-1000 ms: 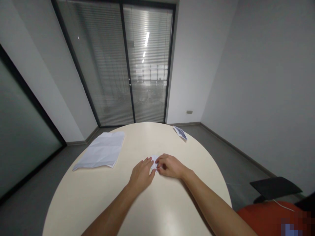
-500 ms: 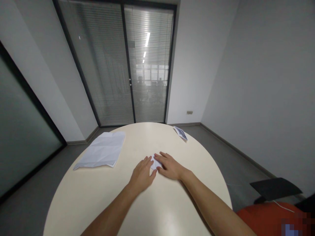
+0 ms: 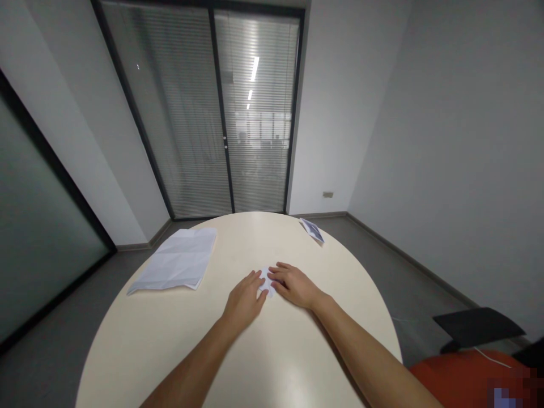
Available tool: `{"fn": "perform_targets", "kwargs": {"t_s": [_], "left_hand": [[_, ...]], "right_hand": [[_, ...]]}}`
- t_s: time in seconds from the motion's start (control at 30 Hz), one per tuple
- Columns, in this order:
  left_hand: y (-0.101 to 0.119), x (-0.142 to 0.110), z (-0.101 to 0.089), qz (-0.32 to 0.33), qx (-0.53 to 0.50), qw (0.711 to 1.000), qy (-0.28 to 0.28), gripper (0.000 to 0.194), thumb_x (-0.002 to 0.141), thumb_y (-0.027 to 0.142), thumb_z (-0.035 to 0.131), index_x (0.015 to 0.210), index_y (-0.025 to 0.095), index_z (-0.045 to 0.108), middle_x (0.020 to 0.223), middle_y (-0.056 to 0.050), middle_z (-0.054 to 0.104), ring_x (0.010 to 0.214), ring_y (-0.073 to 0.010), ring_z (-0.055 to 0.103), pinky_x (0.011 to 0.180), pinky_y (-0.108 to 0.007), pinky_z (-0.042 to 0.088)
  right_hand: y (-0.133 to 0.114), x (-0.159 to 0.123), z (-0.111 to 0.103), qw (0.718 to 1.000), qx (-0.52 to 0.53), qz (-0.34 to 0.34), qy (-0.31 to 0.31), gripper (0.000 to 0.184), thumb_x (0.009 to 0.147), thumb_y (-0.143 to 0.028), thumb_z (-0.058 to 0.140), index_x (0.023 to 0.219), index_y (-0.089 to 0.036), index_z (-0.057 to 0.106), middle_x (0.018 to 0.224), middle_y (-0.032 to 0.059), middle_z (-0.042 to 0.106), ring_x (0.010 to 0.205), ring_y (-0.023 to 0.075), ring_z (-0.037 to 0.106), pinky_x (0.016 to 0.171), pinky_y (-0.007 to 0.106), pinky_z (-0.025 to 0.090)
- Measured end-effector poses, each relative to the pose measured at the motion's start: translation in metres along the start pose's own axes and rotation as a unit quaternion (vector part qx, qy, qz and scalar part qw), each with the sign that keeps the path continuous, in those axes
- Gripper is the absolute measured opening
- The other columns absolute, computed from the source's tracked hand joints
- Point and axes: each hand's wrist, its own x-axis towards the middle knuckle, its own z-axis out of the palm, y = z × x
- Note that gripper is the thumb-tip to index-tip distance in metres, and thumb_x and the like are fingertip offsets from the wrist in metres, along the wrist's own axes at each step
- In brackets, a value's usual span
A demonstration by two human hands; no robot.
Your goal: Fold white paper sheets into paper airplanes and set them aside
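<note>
A small piece of folded white paper (image 3: 267, 282) lies on the round cream table (image 3: 272, 345), between my two hands. From the left, my left hand (image 3: 244, 297) rests on its edge, with thumb and fingers apart and lying rather flat. My right hand (image 3: 295, 285) reaches over its right side, fingers spread and pressing it to the tabletop. Parts of the paper are hidden beneath the fingertips, so its folds cannot be made out fully.
Large creased white sheets (image 3: 176, 260) lie at the table's left. A folded printed paper (image 3: 312, 230) sits near the far right edge. An orange chair seat (image 3: 450, 371) with a black part stands at the lower right. Glass doors with blinds (image 3: 259, 164) are beyond the table.
My right hand's fingers have shifted slightly, the thumb drawing in toward them. More of the small paper's near part shows between my hands. My left thumb has moved a little left.
</note>
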Motion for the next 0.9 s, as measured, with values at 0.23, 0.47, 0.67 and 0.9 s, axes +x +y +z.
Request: {"fn": "perform_targets", "kwargs": {"t_s": [0.23,0.47,0.67,0.9], "left_hand": [[0.0,0.0,-0.006,-0.015,-0.022,1.0,-0.01,0.023,0.092,0.026,0.059,0.109,0.021,0.073,0.139,-0.009,0.062,0.133,-0.0266,0.055,0.111,-0.042,0.045],[0.001,-0.001,-0.005,-0.006,-0.009,1.0,-0.009,0.017,0.093,0.025,0.058,0.104,0.019,0.07,0.141,-0.013,0.06,0.134,-0.0277,0.053,0.111,-0.044,0.043],[-0.001,-0.001,-0.003,0.005,-0.007,1.0,0.006,0.013,0.092,0.023,0.059,0.101,0.02,0.068,0.137,-0.013,0.062,0.129,-0.0283,0.056,0.109,-0.046,0.045],[-0.002,-0.001,-0.002,0.013,-0.036,0.999,0.034,0.009,0.089,0.02,0.064,0.097,0.02,0.067,0.131,-0.013,0.065,0.126,-0.0285,0.058,0.109,-0.049,0.045]], "right_hand": [[0.007,-0.004,-0.012,0.999,0.031,-0.015,-0.02,0.015,0.089,-0.023,0.064,0.096,-0.022,0.077,0.114,0.0084,0.075,0.116,0.0217,0.065,0.115,0.046,0.036],[0.003,-0.006,-0.016,0.998,0.055,-0.002,-0.009,0.011,0.081,-0.023,0.071,0.087,-0.024,0.08,0.109,0.0077,0.075,0.119,0.0248,0.061,0.106,0.043,0.044],[0.0,-0.004,-0.012,0.997,0.077,0.009,0.004,0.009,0.084,-0.027,0.072,0.08,-0.022,0.077,0.102,0.0073,0.075,0.115,0.025,0.061,0.098,0.039,0.05],[-0.002,-0.007,-0.005,0.997,0.035,0.064,0.026,0.037,0.087,-0.031,0.068,0.123,-0.019,0.066,0.13,0.0152,0.065,0.123,0.03,0.057,0.105,0.049,0.045]]}}
